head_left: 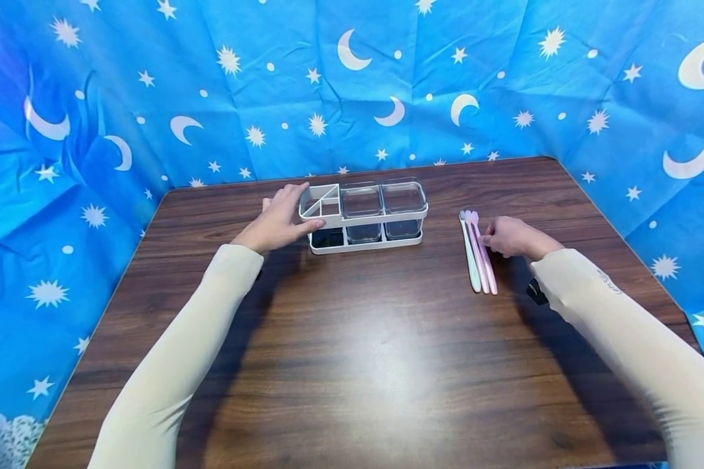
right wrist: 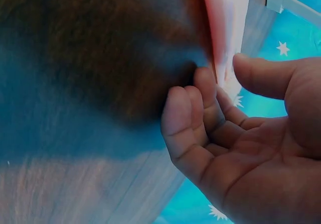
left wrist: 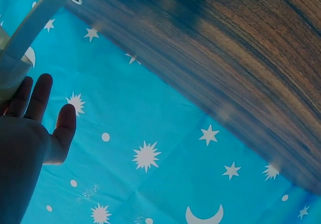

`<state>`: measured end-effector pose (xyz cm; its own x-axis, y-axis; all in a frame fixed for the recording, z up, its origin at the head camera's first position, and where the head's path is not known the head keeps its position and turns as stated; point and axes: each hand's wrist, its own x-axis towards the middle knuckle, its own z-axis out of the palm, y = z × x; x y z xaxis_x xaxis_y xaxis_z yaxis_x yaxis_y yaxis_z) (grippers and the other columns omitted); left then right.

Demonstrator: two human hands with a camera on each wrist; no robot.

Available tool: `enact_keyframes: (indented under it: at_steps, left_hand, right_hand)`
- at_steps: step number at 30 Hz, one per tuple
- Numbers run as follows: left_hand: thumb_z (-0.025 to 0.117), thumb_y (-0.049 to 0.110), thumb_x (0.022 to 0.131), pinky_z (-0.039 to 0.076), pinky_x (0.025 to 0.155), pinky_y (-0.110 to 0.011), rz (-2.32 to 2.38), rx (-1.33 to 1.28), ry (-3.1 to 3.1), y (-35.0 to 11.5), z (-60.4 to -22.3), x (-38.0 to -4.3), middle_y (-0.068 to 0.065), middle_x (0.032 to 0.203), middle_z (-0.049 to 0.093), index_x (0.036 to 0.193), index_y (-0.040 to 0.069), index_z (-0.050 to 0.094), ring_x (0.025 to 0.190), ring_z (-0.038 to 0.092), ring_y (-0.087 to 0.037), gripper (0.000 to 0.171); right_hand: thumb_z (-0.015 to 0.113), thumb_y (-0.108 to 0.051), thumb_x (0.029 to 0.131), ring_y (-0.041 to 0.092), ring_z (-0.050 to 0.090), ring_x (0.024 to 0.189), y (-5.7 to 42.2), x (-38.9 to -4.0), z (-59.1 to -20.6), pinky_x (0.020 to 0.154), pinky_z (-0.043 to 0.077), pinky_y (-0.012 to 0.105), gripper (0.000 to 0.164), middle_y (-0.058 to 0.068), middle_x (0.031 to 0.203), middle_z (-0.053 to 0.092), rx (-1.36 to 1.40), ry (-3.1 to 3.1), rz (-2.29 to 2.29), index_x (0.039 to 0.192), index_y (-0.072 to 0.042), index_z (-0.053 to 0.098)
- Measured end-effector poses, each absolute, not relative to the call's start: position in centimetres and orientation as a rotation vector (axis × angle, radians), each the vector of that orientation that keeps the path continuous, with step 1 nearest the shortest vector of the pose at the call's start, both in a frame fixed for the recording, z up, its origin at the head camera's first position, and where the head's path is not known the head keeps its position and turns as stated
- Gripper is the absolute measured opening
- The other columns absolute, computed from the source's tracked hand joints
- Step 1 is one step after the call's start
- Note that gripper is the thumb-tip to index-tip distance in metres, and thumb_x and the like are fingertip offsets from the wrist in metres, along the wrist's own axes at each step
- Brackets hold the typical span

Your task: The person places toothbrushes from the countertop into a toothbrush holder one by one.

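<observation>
A white toothbrush holder (head_left: 372, 249) with a divided left section and two clear cups (head_left: 362, 200) stands near the table's back edge. My left hand (head_left: 278, 221) grips its left end, thumb along the front and fingers round the far side. In the left wrist view several fingers (left wrist: 37, 101) reach up beside the holder's white frame (left wrist: 37, 23). To the holder's right lie a pale green toothbrush (head_left: 470, 254) and two pink toothbrushes (head_left: 485, 260), side by side. Against the outer pink one is my right hand (head_left: 513, 238), fingers loosely bent, thumb apart from the fingers in the right wrist view.
The dark wood table (head_left: 375, 365) reaches toward me in front of the holder and toothbrushes. A blue cloth (head_left: 293, 85) with white moons and stars hangs behind it and along both sides.
</observation>
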<state>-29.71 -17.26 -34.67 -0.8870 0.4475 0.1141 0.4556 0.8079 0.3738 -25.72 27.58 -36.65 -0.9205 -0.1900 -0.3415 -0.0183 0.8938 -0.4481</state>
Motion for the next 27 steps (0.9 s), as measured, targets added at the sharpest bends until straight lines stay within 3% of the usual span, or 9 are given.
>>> enact_keyframes:
  at_steps: [8,17,27]
  left_hand:
    - [0.058,0.062,0.084,0.014,0.101,-0.06,-0.642,-0.754,-2.949,-17.3,-34.8,-29.7,-0.013,0.141,0.035,0.149,0.009,0.023,0.129,0.029,-0.028,0.092]
    - [0.059,0.061,0.083,0.018,0.098,-0.058,-0.631,-0.783,-2.939,-17.3,-34.7,-29.8,-0.013,0.138,0.038,0.148,0.008,0.025,0.125,0.032,-0.027,0.091]
    - [0.06,0.061,0.083,0.018,0.098,-0.058,-0.64,-0.78,-2.945,-17.4,-34.4,-29.6,-0.012,0.137,0.038,0.148,0.009,0.025,0.124,0.033,-0.026,0.09]
  right_hand:
    - [0.048,-0.011,0.097,0.017,0.049,0.055,27.5,-25.6,-36.8,0.051,0.04,0.029,0.022,0.007,0.066,0.051,-0.144,2.691,-0.601,0.084,0.004,0.058]
    - [0.049,-0.013,0.094,0.015,0.043,0.048,27.1,-25.7,-36.6,0.05,0.034,0.028,0.037,0.0,0.052,0.042,-0.259,2.775,-0.444,0.058,-0.006,0.055]
    - [0.055,-0.018,0.091,0.021,0.052,0.057,26.5,-25.6,-36.5,0.057,0.04,0.033,0.032,0.006,0.061,0.051,-0.104,2.783,-0.371,0.061,-0.006,0.053]
